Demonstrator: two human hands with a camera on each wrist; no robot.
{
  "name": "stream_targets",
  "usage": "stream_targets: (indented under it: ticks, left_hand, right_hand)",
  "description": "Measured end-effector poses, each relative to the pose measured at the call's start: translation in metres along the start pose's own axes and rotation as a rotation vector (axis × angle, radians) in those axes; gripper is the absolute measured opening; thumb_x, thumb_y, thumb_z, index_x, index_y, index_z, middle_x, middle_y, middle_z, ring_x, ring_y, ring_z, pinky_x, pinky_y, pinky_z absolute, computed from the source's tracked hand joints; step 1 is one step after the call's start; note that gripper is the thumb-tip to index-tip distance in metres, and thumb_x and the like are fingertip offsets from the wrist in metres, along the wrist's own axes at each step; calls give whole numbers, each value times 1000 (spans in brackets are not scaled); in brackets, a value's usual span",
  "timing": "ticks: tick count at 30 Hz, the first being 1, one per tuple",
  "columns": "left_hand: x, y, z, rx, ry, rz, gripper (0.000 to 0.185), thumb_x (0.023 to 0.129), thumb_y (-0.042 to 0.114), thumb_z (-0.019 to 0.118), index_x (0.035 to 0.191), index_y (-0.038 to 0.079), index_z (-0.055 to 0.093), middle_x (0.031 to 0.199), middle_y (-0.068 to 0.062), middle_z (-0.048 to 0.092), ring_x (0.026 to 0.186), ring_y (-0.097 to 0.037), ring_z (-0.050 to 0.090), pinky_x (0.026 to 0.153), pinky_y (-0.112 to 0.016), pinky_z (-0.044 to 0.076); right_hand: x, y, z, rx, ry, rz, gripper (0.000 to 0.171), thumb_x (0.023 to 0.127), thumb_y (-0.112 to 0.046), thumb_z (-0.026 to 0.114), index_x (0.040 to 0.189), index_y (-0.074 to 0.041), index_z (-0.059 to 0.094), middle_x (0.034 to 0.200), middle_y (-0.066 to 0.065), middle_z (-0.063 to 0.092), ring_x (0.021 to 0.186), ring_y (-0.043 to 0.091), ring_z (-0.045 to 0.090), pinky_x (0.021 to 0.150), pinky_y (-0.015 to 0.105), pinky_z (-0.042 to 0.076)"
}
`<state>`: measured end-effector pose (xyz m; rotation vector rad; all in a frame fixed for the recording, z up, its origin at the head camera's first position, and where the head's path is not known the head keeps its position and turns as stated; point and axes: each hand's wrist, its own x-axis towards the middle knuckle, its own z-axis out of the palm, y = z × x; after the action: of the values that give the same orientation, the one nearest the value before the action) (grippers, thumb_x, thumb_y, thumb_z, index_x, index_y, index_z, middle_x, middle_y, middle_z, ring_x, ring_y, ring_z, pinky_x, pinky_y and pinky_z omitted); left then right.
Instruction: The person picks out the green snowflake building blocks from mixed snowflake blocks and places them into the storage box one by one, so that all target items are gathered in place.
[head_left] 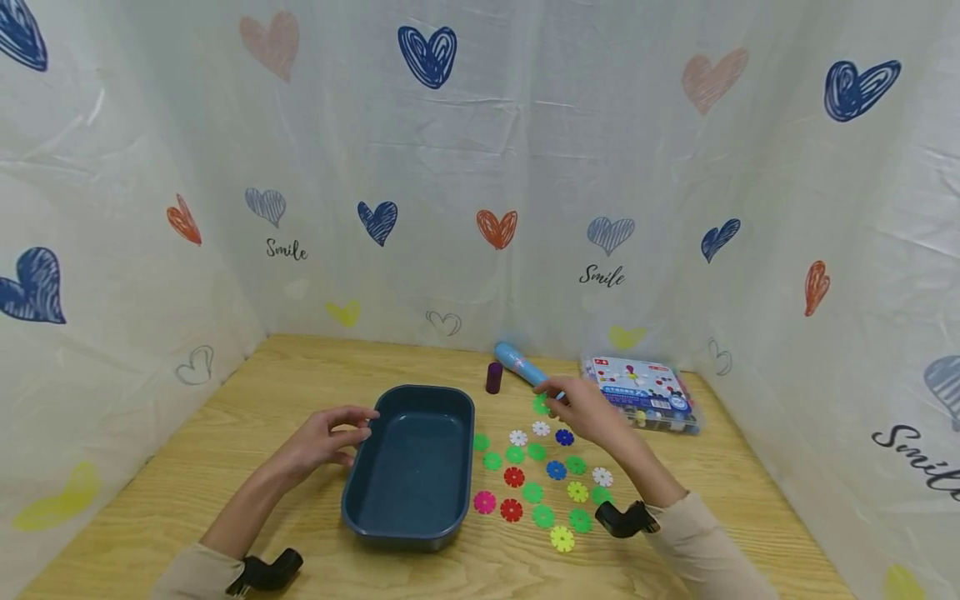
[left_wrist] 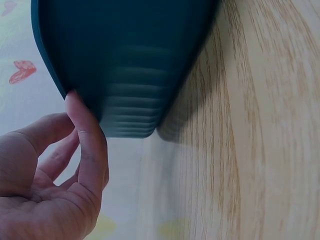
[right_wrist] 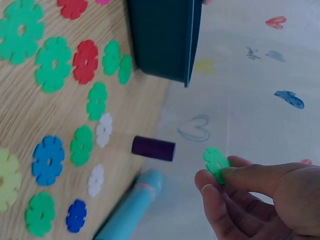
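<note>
In the right wrist view, my right hand (right_wrist: 260,195) pinches a small green notched plastic flower disc (right_wrist: 216,164) between thumb and fingers. In the head view that hand (head_left: 585,408) is raised over the far side of the scattered discs. My left hand (head_left: 322,442) is at the left rim of a dark blue-green rectangular bin (head_left: 416,535), fingers loosely bent. A fingertip touches the bin's edge in the left wrist view. Several flower discs in green, red (head_left: 514,477), white, blue (head_left: 556,470), yellow (head_left: 562,538) and pink (head_left: 484,502) lie flat right of the bin.
A dark purple cylinder (head_left: 493,377) stands behind the discs, near a light blue toy microphone-shaped stick (head_left: 517,362). At the back right lies a clear boxed set (head_left: 641,392) with a printed cover. White heart-printed curtains (head_left: 480,167) enclose the wooden table (head_left: 315,375).
</note>
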<state>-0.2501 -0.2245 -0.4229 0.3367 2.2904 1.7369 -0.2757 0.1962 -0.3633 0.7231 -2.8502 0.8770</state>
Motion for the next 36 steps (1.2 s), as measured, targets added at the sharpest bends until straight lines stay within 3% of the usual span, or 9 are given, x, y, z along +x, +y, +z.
stream_targets:
  ticks: [5,12,18,23,36]
  left_hand:
    - [0,0,0,-4,3,2,52,97,25,62,139,-3,48,135,-26,45,104,-25,58,66,-29,56]
    - [0,-2,1,-5,-1,8,50,97,24,61,138,-2,49,136,-26,46,106,-24,57,66,-29,56]
    - [1,-2,1,4,7,7,49,97,24,61,138,0,50,134,-24,47,105,-24,58,66,-30,56]
    - [0,0,0,4,7,-5,49,97,25,61,139,0,50,133,-23,47,104,-23,58,67,-30,56]
    - [0,0,0,-4,0,-5,49,97,24,61,139,1,50,131,-22,47,102,-23,58,66,-29,56]
  right_hand:
    - [8,-10,8,6,2,-42,23,95,-2,59,115,-5,69,94,11,71,74,19,70,59,20,52]
    - [18,-23,20,-38,19,-91,21,94,-6,62,114,-9,70,92,8,72,69,14,69,57,19,50]
    - [27,-33,26,28,-17,-103,21,95,-3,59,113,-10,70,97,9,71,73,18,71,58,20,51]
    - [35,-41,33,31,-43,-94,21,96,-4,59,113,-8,70,98,8,71,73,18,70,63,18,52]
    - [52,-52,49,1,-55,-173,21,95,-2,57,111,-3,70,91,10,73,66,16,68,55,19,49]
